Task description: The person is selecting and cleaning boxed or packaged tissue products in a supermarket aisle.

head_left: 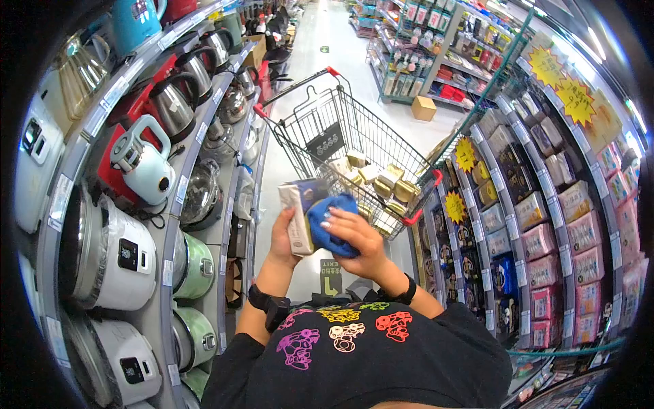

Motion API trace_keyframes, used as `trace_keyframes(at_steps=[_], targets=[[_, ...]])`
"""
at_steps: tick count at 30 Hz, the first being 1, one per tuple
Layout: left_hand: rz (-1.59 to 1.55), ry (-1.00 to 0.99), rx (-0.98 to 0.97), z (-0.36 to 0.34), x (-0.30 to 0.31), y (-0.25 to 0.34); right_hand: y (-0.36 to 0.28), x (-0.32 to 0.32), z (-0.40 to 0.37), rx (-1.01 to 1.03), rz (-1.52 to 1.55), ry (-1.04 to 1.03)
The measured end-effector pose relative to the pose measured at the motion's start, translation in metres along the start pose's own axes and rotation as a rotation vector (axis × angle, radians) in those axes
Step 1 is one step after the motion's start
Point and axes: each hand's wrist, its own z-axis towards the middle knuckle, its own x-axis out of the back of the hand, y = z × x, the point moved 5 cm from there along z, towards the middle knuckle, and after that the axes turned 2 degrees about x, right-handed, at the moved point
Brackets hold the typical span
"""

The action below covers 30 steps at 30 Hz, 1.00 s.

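Note:
My left hand (281, 235) grips a box (298, 221) with pale sides and a dark face, held upright in front of my chest. Bunched under my right hand (357, 238) is a blue cloth (334, 208), pressed against the dark face of the box. The fingers of that hand curl over the cloth, and its far side is hidden. Just beyond my hands stands a wire shopping cart (381, 143) with red corner pieces. Several gold and white packages (388, 178) lie in its basket.
Shelves on the left carry kettles (144, 160) and rice cookers (126, 269). On the right, a rack holds packaged goods (535, 238) under yellow starburst signs (465, 154). A cardboard box (424, 108) sits on the floor past the cart. Further shelving lines the aisle.

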Motion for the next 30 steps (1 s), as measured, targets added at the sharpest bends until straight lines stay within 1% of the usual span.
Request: trace_keyframes(at_steps=[2, 3, 4, 5, 7, 8, 9, 10, 11, 12, 14, 15, 17, 19, 21, 22, 23, 25, 27, 30], targets=[[-0.092, -0.061, 0.022, 0.011, -0.010, -0.004, -0.001, 0.006, -0.004, -0.010, -0.025, -0.058], [0.023, -0.041, 0.046, -0.026, 0.001, 0.037, -0.026, -0.034, -0.004, -0.026, 0.048, 0.058], [0.069, -0.062, 0.054, -0.018, 0.001, 0.035, -0.020, -0.030, -0.005, -0.011, 0.013, 0.089], [0.085, -0.066, 0.066, -0.017, -0.001, 0.018, -0.020, -0.019, -0.012, -0.017, -0.023, 0.092], [0.151, -0.153, 0.084, -0.017, -0.010, -0.001, -0.017, -0.002, -0.016, -0.078, -0.108, 0.155], [0.182, -0.183, 0.095, -0.021, -0.015, -0.008, -0.019, 0.006, -0.021, -0.162, -0.113, 0.185], [0.179, -0.254, 0.178, -0.023, -0.021, -0.015, -0.020, 0.014, -0.024, -0.241, -0.115, 0.223], [0.270, -0.264, 0.188, -0.022, -0.018, -0.023, -0.020, 0.020, -0.025, -0.275, -0.100, 0.281], [0.366, -0.271, 0.201, -0.023, -0.015, -0.030, -0.022, 0.025, -0.024, -0.325, -0.115, 0.288], [0.448, -0.265, 0.170, -0.025, -0.020, -0.031, -0.017, 0.027, -0.027, -0.371, -0.074, 0.288], [0.477, -0.267, 0.151, -0.028, -0.026, -0.030, -0.017, 0.029, -0.034, -0.460, 0.035, 0.293], [0.489, -0.267, 0.135, -0.028, -0.028, -0.029, -0.023, 0.029, -0.033, -0.440, -0.011, 0.256], [0.389, -0.284, 0.113, -0.026, -0.029, -0.028, -0.033, 0.032, -0.032, -0.393, -0.109, 0.173], [0.345, -0.275, 0.107, -0.024, -0.027, -0.029, -0.046, 0.033, -0.029, -0.256, -0.131, 0.084], [0.362, -0.295, 0.164, -0.029, -0.027, -0.027, -0.056, 0.036, -0.021, -0.177, -0.152, 0.033], [0.373, -0.302, 0.193, -0.032, -0.025, -0.025, -0.055, 0.040, -0.020, -0.178, -0.142, 0.007], [0.403, -0.368, 0.199, -0.033, -0.016, -0.029, -0.054, 0.044, -0.020, -0.176, -0.134, -0.020], [0.581, -0.393, 0.184, -0.039, -0.025, -0.025, -0.045, 0.048, -0.022, -0.239, -0.154, -0.087], [0.649, -0.387, 0.175, -0.041, -0.034, -0.021, -0.041, 0.052, -0.025, -0.341, -0.130, -0.181], [0.699, -0.377, 0.143, -0.038, -0.035, -0.025, -0.039, 0.053, -0.031, -0.428, -0.224, -0.168]])
